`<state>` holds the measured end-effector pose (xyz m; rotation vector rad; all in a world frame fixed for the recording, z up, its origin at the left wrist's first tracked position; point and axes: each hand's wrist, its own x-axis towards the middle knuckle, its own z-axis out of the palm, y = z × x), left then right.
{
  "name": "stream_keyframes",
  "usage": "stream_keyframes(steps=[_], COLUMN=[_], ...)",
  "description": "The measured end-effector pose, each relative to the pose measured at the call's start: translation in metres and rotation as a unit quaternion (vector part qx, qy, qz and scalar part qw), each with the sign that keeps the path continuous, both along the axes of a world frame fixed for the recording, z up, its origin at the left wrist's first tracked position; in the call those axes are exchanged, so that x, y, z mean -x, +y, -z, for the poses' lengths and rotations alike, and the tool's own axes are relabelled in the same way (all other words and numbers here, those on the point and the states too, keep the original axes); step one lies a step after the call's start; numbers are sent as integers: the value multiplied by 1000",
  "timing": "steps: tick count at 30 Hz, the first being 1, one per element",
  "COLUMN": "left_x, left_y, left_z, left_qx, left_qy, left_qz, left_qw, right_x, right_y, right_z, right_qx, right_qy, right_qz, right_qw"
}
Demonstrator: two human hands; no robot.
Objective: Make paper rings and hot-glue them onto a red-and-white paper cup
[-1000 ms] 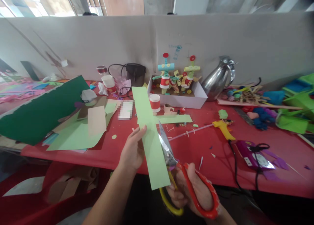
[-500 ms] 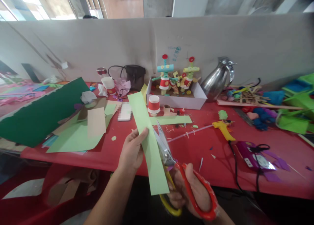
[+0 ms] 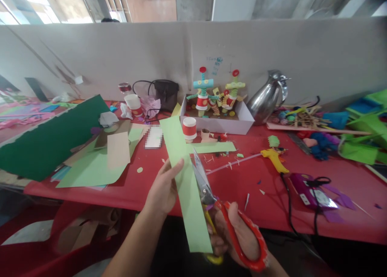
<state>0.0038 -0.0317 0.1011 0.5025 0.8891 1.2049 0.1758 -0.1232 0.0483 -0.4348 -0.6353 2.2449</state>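
A long light green paper strip (image 3: 189, 204) is pinched in my left hand (image 3: 165, 188), thumb on its front face, fingers behind it. My right hand (image 3: 238, 236) is wrapped round the handles of large scissors (image 3: 205, 188), one handle red and the other yellow. The metal blades point up and away, close along the strip's right edge; whether they touch the paper cannot be made out. Part of the yellow handle is hidden behind the strip. Another green strip (image 3: 214, 147) lies flat on the red table (image 3: 229, 204) beyond the blades.
Behind stand a red-and-white cup (image 3: 189, 128), a white box (image 3: 223, 126) with paper figures and a steel jug (image 3: 263, 99). A yellow glue gun (image 3: 275, 160) and a purple device (image 3: 311, 192) lie right. Paper sheets (image 3: 90, 170) and a green board (image 3: 51, 140) are left.
The held green strip has shifted slightly down and to the right, covering more of the yellow handle. The scissor blades look closer together.
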Motion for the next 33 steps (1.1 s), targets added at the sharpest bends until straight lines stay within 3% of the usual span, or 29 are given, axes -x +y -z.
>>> stream_keyframes(steps=[6, 11, 17, 26, 33], left_x=[-1, -7, -3, -14, -4], left_y=[20, 8, 1, -24, 12], left_z=[-2, 7, 6, 10, 0], left_qx=[2, 6, 13, 7, 12], left_qy=[-17, -23, -13, 12, -5], left_qz=[-23, -24, -28, 39, 10], left_qw=[1000, 999, 999, 999, 1000], right_x=[4, 10, 3, -2, 0], right_y=[6, 10, 8, 13, 14], right_z=[7, 10, 6, -1, 2], right_qx=[-6, -10, 8, 1, 10], right_qy=[-16, -66, -52, -54, -50], right_qz=[13, 36, 18, 23, 28], right_qw=[1000, 997, 998, 998, 998])
